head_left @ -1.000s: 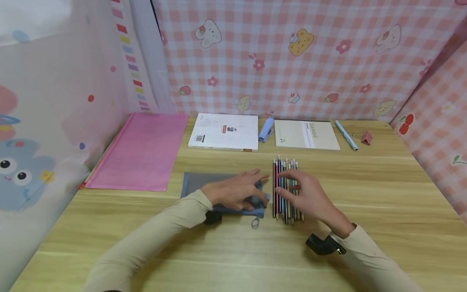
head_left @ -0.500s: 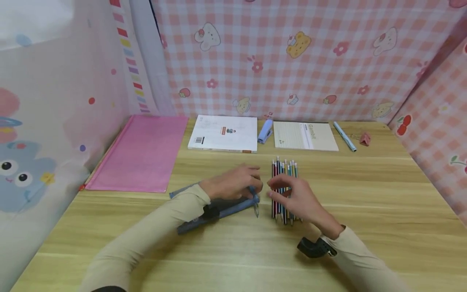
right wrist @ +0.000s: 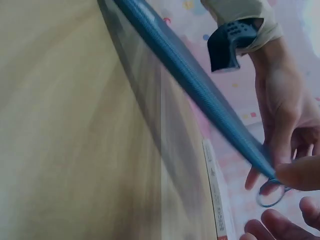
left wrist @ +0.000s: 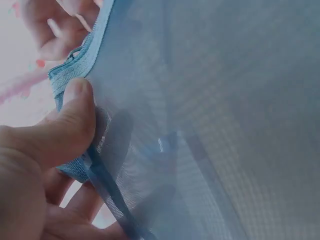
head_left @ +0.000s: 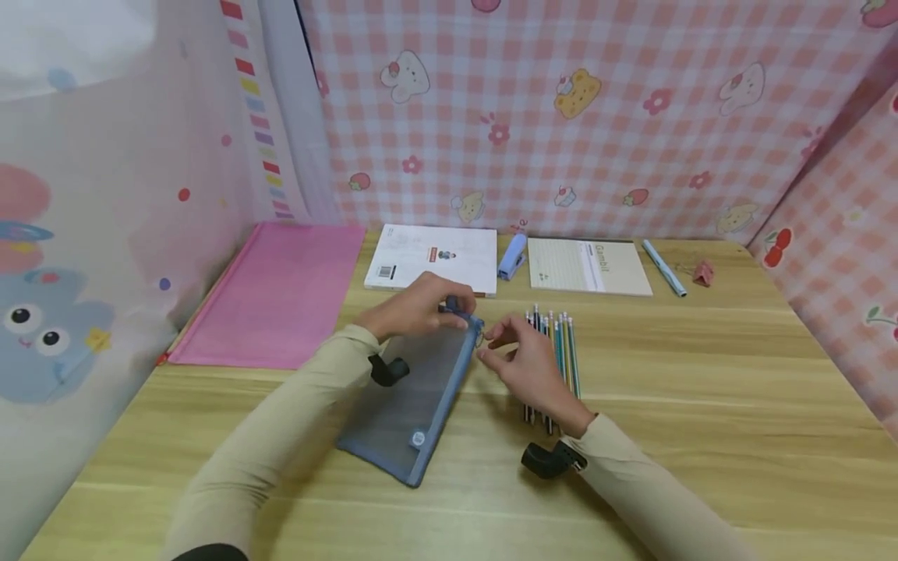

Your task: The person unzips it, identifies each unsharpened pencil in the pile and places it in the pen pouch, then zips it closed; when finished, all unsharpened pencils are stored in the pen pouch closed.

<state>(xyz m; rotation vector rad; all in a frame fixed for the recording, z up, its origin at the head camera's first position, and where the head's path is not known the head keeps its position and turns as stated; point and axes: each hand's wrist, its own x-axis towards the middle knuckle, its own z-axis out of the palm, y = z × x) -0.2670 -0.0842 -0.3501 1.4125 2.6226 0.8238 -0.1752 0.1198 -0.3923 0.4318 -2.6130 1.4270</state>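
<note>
- Left hand [head_left: 414, 308] pinches the top corner of the blue mesh pencil pouch [head_left: 414, 401], centre frame
- Right hand [head_left: 522, 362] pinches its zipper ring [right wrist: 272, 194] beside the coloured pencils [head_left: 561, 343]

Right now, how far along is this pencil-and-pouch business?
Early, it seems. Done: the pencils lie gathered in a neat row on the table. In hand: the left hand grips the top corner of the mesh pouch, lifted at that end, while the right hand reaches for the zip ring; whether it grips it, I cannot tell. Left: the pouch looks closed, and no pencil is inside.
</note>
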